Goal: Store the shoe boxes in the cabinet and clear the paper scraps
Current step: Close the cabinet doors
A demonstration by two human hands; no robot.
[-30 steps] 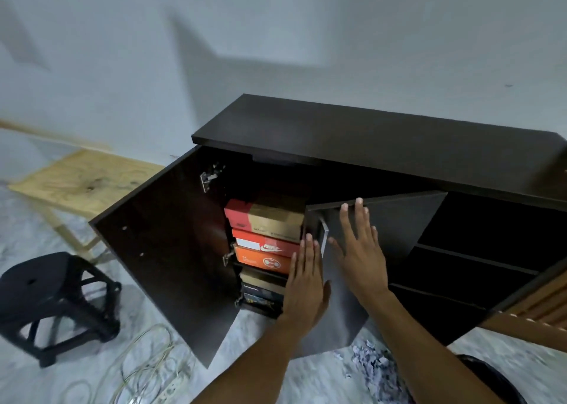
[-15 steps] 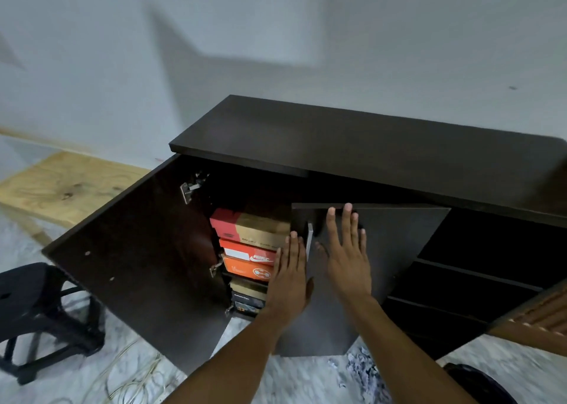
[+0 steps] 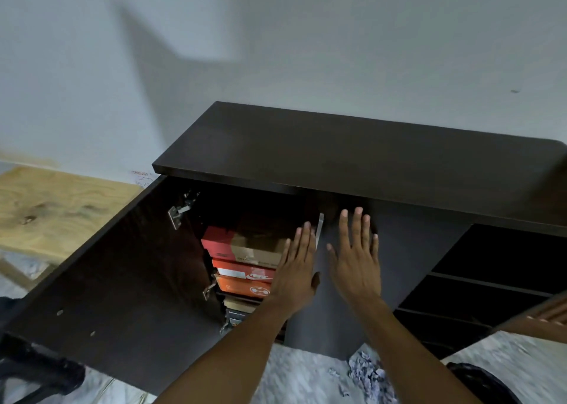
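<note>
Shoe boxes [image 3: 245, 262] stand stacked in one column inside the left bay of the dark cabinet [image 3: 368, 155]: a red and tan one on top, two orange-red ones below it, and darker ones at the bottom. So the storing part of the task looks done.

The left hand [image 3: 296, 276] and right hand [image 3: 357, 265] both lie flat with the fingers straight and released, grasping nothing. The right palm is on the face of the middle door [image 3: 414, 265]. The left hand sits at its 9 o'clock, over the door's free edge and just beside the pale handle [image 3: 319, 231]. Flat palms suit a push, and the door is nearly flush with the cabinet front, so this reads as pressing it closed rather than pulling on the handle.

The left door [image 3: 122, 281] is swung wide open toward 8 o'clock, with its hinges [image 3: 178, 215] bare. It probably needs closing next, and the left hand is the nearer one for that. At 3 o'clock of the hands are open shelves [image 3: 491, 281] with nothing visible on them.

Paper scraps [image 3: 366, 373] lie in a loose grey heap on the floor at 5 o'clock, near the foot of the middle door and not yet cleared. A dark round bin [image 3: 478, 382] sits just beside them at the frame's lower right edge, a likely place to put them. A black stool [image 3: 30, 367] is at 8 o'clock and a plywood board [image 3: 46, 207] at 9 o'clock.
</note>
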